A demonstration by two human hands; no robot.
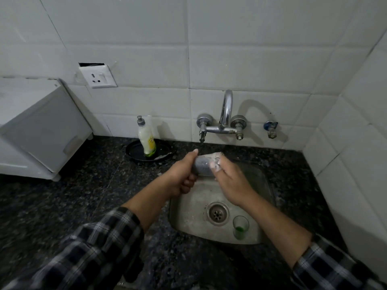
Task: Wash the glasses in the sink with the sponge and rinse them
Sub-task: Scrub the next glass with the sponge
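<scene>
My left hand (182, 174) grips a clear glass (204, 165) lying on its side above the back of the steel sink (188, 206), just under the tap spout (202, 139). My right hand (228, 181) is at the glass's open end, fingers foamy and curled into its mouth; the sponge is hidden, so I cannot tell whether they hold it. A second small glass (240, 227) with green liquid at its bottom stands upright in the sink, right of the drain (217, 213).
A dish soap bottle (146, 139) stands on a black plate (150, 151) on the dark granite counter (62, 206). A white appliance (37, 126) sits at the left. A small valve (271, 128) sticks out of the tiled wall.
</scene>
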